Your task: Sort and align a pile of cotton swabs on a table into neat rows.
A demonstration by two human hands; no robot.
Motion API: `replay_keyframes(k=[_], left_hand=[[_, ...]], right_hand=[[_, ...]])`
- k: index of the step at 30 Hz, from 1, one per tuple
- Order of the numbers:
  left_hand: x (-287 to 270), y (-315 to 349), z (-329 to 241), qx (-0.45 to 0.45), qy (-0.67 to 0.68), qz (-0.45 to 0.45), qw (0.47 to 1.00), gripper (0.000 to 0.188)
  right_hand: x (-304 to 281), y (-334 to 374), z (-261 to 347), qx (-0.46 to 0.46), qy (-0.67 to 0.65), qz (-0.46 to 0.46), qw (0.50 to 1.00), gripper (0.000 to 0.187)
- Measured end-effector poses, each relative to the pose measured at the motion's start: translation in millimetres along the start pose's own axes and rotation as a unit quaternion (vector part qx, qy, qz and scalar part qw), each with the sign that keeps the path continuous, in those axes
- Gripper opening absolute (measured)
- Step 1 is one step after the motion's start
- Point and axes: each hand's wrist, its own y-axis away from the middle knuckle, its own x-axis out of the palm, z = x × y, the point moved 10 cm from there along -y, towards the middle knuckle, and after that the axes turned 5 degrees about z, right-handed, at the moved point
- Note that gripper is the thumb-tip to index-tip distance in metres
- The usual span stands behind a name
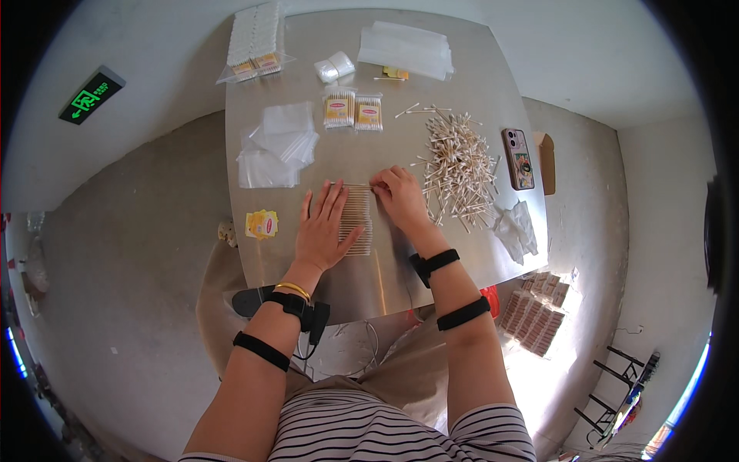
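A neat row of cotton swabs (356, 219) lies side by side on the metal table, each swab running left to right. My left hand (322, 235) rests flat over the row's left side, its fingers stretched out and the thumb across the near swabs. At the row's far right corner, my right hand (402, 199) is closed in a pinch at the end of the farthest swab (356, 185). To the right of that hand is a big loose heap of cotton swabs (460, 165).
Clear bags (279, 146) and yellow cards (262, 224) lie at left. Filled swab packs (353, 110), a plastic roll (335, 68), a bagged stack (254, 42) and plastic sheets (406, 50) sit farther back. A phone (518, 159) and crumpled plastic (516, 232) are at right.
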Motion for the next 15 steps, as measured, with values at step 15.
replay_keyframes(k=[15], left_hand=[[1,0,-3,0.013,0.009,-0.008,1.000,0.076]], right_hand=[[6,2,6,0.033,-0.098,-0.051,0.993,0.010]])
